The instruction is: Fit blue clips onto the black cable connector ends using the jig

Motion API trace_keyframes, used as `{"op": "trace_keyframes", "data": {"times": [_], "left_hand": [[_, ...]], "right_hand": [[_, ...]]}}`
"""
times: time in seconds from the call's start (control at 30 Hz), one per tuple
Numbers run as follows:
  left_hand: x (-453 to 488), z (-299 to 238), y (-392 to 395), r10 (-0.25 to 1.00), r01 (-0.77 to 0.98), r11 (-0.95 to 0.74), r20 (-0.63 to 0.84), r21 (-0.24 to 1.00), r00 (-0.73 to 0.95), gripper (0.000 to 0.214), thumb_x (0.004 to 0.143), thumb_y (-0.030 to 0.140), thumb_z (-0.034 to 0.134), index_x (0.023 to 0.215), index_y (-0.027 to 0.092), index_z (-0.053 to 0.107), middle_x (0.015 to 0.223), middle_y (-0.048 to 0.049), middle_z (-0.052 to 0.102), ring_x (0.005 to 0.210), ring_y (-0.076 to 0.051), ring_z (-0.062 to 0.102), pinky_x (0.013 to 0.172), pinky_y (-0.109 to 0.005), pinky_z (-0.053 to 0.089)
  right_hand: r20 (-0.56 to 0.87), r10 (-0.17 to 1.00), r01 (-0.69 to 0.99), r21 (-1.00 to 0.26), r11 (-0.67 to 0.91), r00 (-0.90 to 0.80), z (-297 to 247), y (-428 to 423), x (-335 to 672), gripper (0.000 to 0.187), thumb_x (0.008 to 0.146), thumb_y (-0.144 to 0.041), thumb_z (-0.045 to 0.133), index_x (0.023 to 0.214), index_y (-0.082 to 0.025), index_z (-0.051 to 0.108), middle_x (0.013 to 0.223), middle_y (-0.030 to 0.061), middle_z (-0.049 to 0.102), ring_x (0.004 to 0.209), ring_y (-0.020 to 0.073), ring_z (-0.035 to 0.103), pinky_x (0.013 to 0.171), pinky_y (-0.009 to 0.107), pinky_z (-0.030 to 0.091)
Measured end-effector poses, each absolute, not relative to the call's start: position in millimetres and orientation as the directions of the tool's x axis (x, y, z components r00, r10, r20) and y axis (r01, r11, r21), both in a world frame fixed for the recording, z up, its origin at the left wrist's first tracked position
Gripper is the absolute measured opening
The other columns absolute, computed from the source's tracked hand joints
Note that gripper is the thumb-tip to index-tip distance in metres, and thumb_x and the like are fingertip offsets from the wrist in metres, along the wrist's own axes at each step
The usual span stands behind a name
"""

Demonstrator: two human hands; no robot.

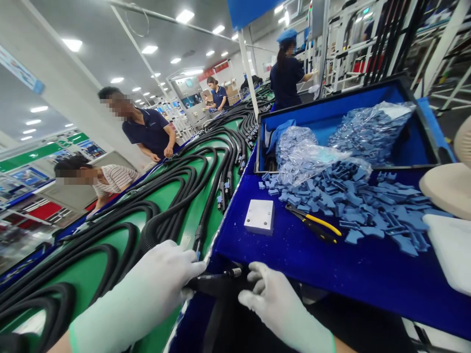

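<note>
White-gloved fingers crowd the bottom of the view: the left hand (143, 289) wraps over a black cable end (215, 283), while the right hand (275, 304) curls against it from the other side, though whether it grips cannot be told. The hands stand apart, just either side of a small metal spring collar (235, 272) on the cable. The cable end lies across the edge of a blue-covered bench (324, 264), and the cable's run below the hands is hidden. A smooth glove could slip on the cable, or the collar could catch on the bench edge. Just beyond lie a white block (259, 216) and yellow-handled pliers (312, 223), which a swinging cable could knock, scattering the loose blue plastic pieces (353, 206) beside them. Clear bags of those pieces (305, 157) slump from a blue tray (353, 108). To the left, black corrugated cables (165, 220) curve across a green board (88, 279), where a snag could drag neighbouring runs. Co-workers (147, 132) stand along it.
</note>
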State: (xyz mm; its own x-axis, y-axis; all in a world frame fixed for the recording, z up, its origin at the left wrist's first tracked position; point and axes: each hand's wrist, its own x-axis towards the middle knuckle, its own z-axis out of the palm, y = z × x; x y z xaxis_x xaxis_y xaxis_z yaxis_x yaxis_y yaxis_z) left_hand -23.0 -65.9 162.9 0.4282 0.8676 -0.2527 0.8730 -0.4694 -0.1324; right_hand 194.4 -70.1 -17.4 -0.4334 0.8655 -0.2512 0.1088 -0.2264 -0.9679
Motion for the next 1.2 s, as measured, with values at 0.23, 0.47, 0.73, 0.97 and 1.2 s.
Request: {"op": "trace_keyframes", "data": {"times": [0.23, 0.47, 0.73, 0.97, 1.2], "left_hand": [[-33.0, 158.5, -56.6, 0.839, 0.827, -0.516, -0.326, -0.224, 0.436, 0.032, 0.077, 0.011, 0.073, 0.1, 0.033, 0.074, 0.091, -0.0022, 0.072, 0.089, -0.029, 0.062, 0.083, -0.042, 0.04], [-39.5, 141.9, -57.5, 0.869, 0.875, -0.466, -0.256, -0.134, 0.423, 0.041, 0.079, 0.014, 0.075, 0.114, 0.036, 0.075, 0.097, -0.0023, 0.074, 0.093, -0.027, 0.067, 0.087, -0.039, 0.047], [-17.4, 51.4, -75.4, 0.863, 0.802, -0.442, -0.056, 0.401, 0.503, 0.02, 0.099, 0.022, 0.052, 0.097, 0.027, 0.072, 0.096, -0.003, 0.071, 0.089, -0.018, 0.069, 0.08, -0.026, 0.056], [10.5, 41.7, -65.8, 0.99, 0.779, -0.126, 0.03, 0.615, 0.137, 0.017, 0.091, 0.039, 0.06, 0.1, 0.037, 0.074, 0.1, 0.0002, 0.077, 0.096, -0.028, 0.073, 0.083, -0.039, 0.063], [35.7, 80.6, -33.7, 0.971, 0.451, 0.237, -0.213, 0.861, -0.105, 0.041, 0.089, 0.04, 0.064, 0.123, 0.018, 0.068, 0.119, -0.0065, 0.077, 0.113, -0.027, 0.071, 0.1, -0.035, 0.056]], "right_hand": [[0.114, 0.859, 0.116, -0.974, 0.197, -0.499, 1.0, -67.4, 181.3, 0.036, 0.078, -0.014, 0.068, 0.112, -0.025, 0.073, 0.104, 0.0028, 0.067, 0.098, 0.0205, 0.064, 0.093, 0.035, 0.051], [0.146, 0.868, 0.127, -0.964, 0.232, -0.475, -16.2, -64.6, 186.1, 0.073, 0.072, -0.014, 0.073, 0.143, -0.021, 0.056, 0.14, 0.0088, 0.06, 0.129, 0.0253, 0.056, 0.115, 0.038, 0.041], [0.0, 0.775, 0.363, -0.884, 0.295, -0.632, 24.3, -63.5, 240.4, 0.023, 0.084, -0.035, 0.073, 0.106, -0.028, 0.071, 0.102, 0.0005, 0.073, 0.091, 0.0216, 0.068, 0.08, 0.03, 0.05], [0.092, 0.99, 0.94, -0.314, 0.131, -0.107, 17.3, 10.8, 308.6, 0.013, 0.09, -0.019, 0.059, 0.099, -0.012, 0.066, 0.108, 0.0198, 0.067, 0.105, 0.0326, 0.06, 0.096, 0.046, 0.041], [0.045, 0.991, 0.876, -0.464, 0.134, -0.128, 8.8, 35.4, 312.3, 0.009, 0.085, -0.017, 0.053, 0.093, -0.017, 0.057, 0.08, 0.0038, 0.065, 0.071, 0.018, 0.061, 0.066, 0.028, 0.044]]}}
